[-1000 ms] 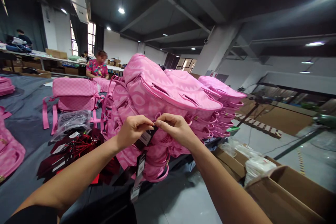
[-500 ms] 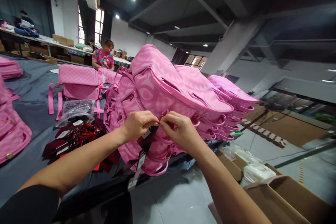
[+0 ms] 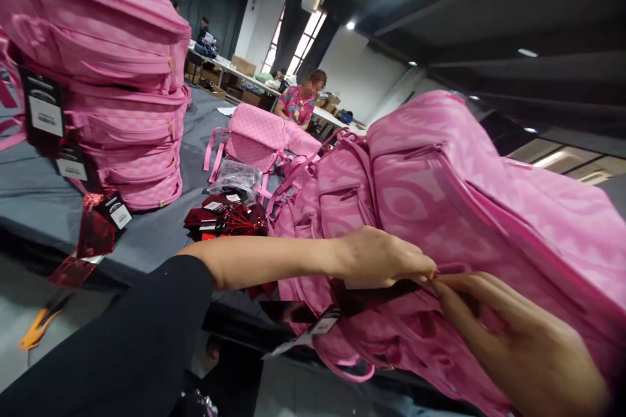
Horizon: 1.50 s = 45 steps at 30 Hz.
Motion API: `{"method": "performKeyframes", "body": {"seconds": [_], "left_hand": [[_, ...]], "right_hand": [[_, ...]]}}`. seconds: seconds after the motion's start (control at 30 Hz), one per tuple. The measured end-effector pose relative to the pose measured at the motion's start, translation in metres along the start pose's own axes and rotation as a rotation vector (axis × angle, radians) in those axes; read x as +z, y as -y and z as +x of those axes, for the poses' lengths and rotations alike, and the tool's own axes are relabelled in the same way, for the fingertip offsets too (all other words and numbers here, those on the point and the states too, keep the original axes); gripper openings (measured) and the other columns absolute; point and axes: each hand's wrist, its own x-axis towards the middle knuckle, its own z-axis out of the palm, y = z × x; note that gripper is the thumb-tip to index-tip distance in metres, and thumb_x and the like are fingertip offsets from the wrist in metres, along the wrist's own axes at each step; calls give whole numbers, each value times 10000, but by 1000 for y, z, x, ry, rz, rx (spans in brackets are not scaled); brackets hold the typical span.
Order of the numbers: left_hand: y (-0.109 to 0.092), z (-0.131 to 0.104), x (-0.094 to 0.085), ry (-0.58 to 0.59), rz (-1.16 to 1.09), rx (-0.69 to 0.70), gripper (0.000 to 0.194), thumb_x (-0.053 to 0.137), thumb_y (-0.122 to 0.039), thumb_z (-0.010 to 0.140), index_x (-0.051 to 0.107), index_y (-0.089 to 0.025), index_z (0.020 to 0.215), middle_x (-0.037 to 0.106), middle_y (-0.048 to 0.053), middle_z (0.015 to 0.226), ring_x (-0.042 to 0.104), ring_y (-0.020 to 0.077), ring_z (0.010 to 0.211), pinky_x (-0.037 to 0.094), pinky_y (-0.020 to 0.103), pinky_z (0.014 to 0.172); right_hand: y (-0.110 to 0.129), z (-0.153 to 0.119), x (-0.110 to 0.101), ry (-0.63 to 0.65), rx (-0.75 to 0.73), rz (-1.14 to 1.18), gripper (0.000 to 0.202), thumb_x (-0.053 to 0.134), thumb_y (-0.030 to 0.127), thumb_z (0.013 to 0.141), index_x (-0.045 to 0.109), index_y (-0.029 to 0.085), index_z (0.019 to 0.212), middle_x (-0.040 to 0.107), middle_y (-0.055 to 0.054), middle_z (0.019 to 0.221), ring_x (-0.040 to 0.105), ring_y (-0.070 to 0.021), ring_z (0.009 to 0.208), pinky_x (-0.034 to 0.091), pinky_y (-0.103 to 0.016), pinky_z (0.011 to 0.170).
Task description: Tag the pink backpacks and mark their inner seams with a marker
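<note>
Both hands meet at the side of a large pink patterned backpack (image 3: 415, 189) lying on top of a stack. My left hand (image 3: 381, 257) is closed in a pinch at a thin loop on the bag. My right hand (image 3: 518, 332) pinches at the same spot, fingertips touching the left's. Whatever is between the fingertips is too small to make out. Below the left hand, a dark tag is partly hidden. Lower down, another hang tag with a white label (image 3: 327, 322) dangles in front of the stacked bags.
On the left stands a stack of pink backpacks (image 3: 127, 124) with black hang tags (image 3: 45, 107). Dark red tags (image 3: 225, 215) and a clear plastic bag (image 3: 239, 177) lie on the grey-covered table (image 3: 208, 124). A person (image 3: 298, 101) works behind. An orange-handled tool (image 3: 39, 329) shows lower left.
The view has swung left and come nearer the bags, so the left stack now shows in full height. Both hands stay pinched together at the backpack.
</note>
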Motion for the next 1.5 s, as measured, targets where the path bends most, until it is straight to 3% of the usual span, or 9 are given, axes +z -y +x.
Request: {"method": "performKeyframes", "body": {"seconds": [0.17,0.37,0.6,0.73,0.83,0.97,1.07,1.2,1.5], "left_hand": [[-5,3,0,17,75,31,244,445,-140,923,581,-133,1125,680,108,1109,655,210,1010,466,329,642],[-2,3,3,-32,-30,-65,157,491,-209,930,608,-160,1023,693,58,1072,656,194,966,443,323,625],[-7,-5,10,-100,89,-108,218,457,-289,965,624,-221,1087,680,58,1129,649,151,998,438,290,629],[-8,-2,17,-97,136,-88,226,431,-220,956,604,-186,1098,676,107,1104,655,184,971,440,325,623],[-7,-2,21,-116,39,-60,215,461,-188,939,600,-137,1096,673,118,1072,650,198,992,484,291,743],[-3,-7,25,-165,-203,-39,169,507,-151,913,625,-122,1030,688,99,1011,643,177,972,482,258,854],[0,-9,24,-203,-262,-60,127,527,-130,877,638,-160,933,698,50,895,649,160,850,468,250,749],[-3,-7,21,-231,-146,-139,41,568,-192,857,607,-180,853,675,3,768,618,148,703,380,255,600],[-9,-5,24,-243,40,-186,164,508,-271,922,635,-171,901,698,47,845,665,208,787,412,286,609]], "right_hand": [[0,9,-1,45,-59,-9,198,574,490,869,680,328,832,725,-89,816,657,-199,591,469,-331,535],[5,9,0,5,39,4,253,566,572,850,668,345,803,741,-71,825,675,-216,619,485,-359,558],[7,4,2,-71,36,-61,261,528,544,888,639,322,807,724,-56,783,663,-192,612,478,-338,571],[8,6,3,-100,-61,-145,219,518,480,917,625,308,834,714,-59,768,630,-178,572,446,-328,572],[13,5,2,-92,-118,-184,193,515,399,934,626,260,859,711,-68,787,637,-170,631,440,-318,628],[24,3,3,-101,-49,-163,206,516,320,936,618,210,794,669,-36,726,609,-160,630,413,-318,677],[27,4,4,-58,-23,-106,203,500,266,932,600,206,766,643,-18,715,603,-165,663,399,-318,706],[31,6,2,-5,0,-101,184,514,217,909,594,200,744,603,-8,686,575,-159,648,392,-324,730],[33,7,6,-87,57,-164,176,532,194,885,576,197,715,616,-8,679,571,-170,654,388,-348,778]]}}
